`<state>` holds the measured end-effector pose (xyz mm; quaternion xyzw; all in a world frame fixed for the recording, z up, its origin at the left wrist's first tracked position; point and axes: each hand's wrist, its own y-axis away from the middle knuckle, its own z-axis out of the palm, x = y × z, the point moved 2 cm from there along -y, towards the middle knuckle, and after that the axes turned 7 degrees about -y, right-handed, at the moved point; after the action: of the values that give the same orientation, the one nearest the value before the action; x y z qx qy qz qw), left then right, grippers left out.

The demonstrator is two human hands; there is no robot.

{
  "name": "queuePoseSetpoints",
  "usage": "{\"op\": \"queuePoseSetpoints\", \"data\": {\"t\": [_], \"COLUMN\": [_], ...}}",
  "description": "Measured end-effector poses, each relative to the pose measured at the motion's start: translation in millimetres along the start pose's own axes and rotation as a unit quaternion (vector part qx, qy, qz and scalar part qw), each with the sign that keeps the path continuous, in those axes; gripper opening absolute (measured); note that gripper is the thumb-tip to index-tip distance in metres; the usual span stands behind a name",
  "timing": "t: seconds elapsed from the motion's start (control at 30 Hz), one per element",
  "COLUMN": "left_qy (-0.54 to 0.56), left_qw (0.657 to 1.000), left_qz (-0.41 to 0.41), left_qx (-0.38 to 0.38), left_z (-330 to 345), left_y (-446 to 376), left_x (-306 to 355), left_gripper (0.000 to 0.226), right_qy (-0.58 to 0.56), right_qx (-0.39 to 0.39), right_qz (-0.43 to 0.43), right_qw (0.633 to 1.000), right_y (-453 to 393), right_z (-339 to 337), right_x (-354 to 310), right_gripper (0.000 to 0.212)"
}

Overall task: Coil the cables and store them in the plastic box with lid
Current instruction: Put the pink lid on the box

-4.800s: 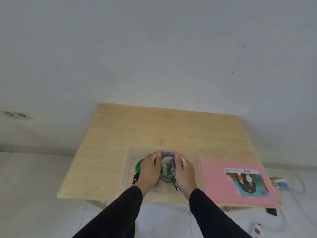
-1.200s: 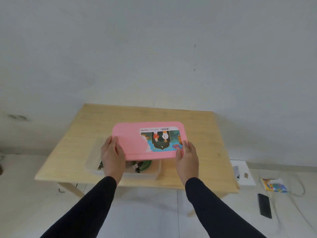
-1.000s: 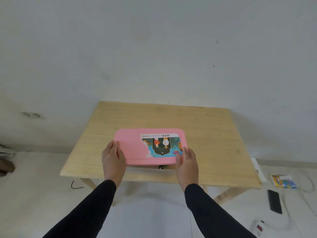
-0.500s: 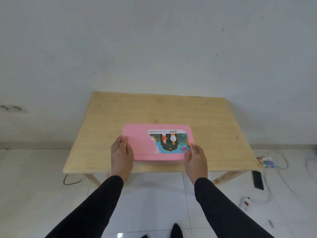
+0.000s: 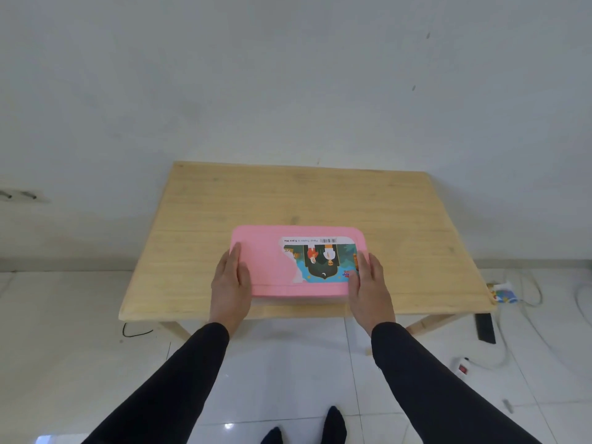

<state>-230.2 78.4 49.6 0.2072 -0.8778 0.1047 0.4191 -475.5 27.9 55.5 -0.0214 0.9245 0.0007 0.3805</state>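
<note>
A pink lid (image 5: 269, 261) with a colourful sticker lies flat over the plastic box near the front edge of the wooden table (image 5: 320, 200). The box and the coiled cables inside it are hidden under the lid. My left hand (image 5: 231, 283) rests flat on the lid's left end, fingers together and stretched forward. My right hand (image 5: 370, 285) lies the same way on the lid's right end, partly over the sticker. Both hands press on the lid from above rather than curl around it.
The table stands against a white wall. On the tiled floor to the right lie a white power strip (image 5: 461, 370), white cords, a black flat object (image 5: 485, 326) and a small colourful packet (image 5: 504, 294). A black wire (image 5: 134, 331) lies under the table's left side.
The cables were set into the box, then the pink lid was brought over from the right and lowered onto it. In the last half second my hands stay on the lid's ends.
</note>
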Motion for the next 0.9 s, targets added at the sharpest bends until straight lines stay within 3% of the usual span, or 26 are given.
{"op": "queuePoseSetpoints", "data": {"t": [0.2,0.43,0.9], "left_qy": [0.087,0.129,0.126], "left_qw": [0.995,0.989,0.987], "left_qz": [-0.040,-0.071,-0.088], "left_qx": [0.010,0.025,0.043], "left_z": [-0.7,1.0,48.9], "left_y": [4.5,-16.4,-190.1], "left_x": [0.7,7.5,49.1], "left_gripper": [0.043,0.042,0.043], "right_qy": [-0.102,-0.136,-0.129], "right_qx": [0.028,0.068,0.035], "right_qz": [0.014,0.017,0.013], "right_qw": [0.994,0.988,0.991], "right_y": [-0.1,-19.6,-213.2], "right_z": [3.5,6.3,10.5], "right_x": [5.0,-2.6,-16.3], "right_gripper": [0.045,0.044,0.044]}}
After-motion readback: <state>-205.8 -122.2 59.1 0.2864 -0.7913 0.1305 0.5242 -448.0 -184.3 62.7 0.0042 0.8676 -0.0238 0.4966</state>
